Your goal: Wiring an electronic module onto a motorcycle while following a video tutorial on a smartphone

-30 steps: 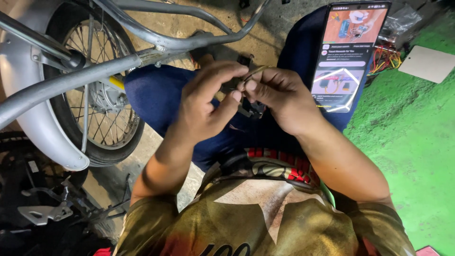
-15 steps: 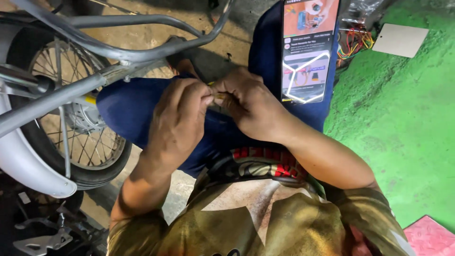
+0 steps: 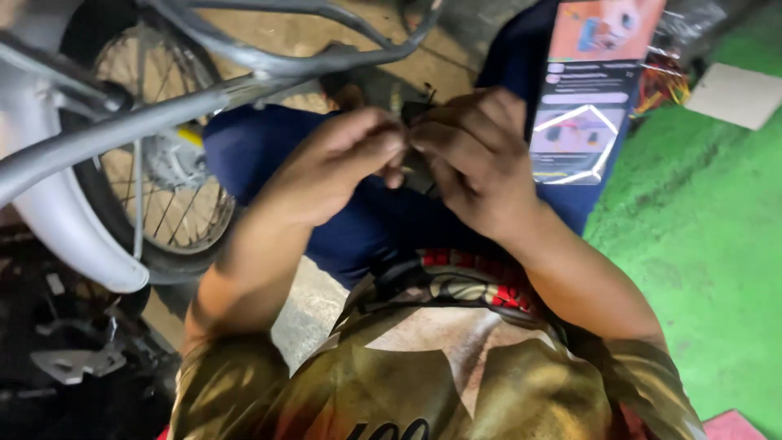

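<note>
My left hand (image 3: 330,167) and my right hand (image 3: 476,159) meet fingertip to fingertip over my lap, above dark blue trousers. Both pinch a small dark part with thin wires (image 3: 410,122); most of it is hidden behind the fingers and blurred. A phone (image 3: 590,90) with a lit screen rests on my right thigh, just right of my right hand.
A spoked motorcycle wheel (image 3: 163,187) with a white fender (image 3: 73,236) stands at the left, and grey frame tubes (image 3: 244,73) cross above my hands. A bundle of coloured wires (image 3: 664,77) and a pale flat board (image 3: 737,94) lie on the green floor (image 3: 700,244) at right.
The view has shifted, so the hands and phone sit further right and higher in the picture. Both hands stay closed together on the small part, fingers working at it.
</note>
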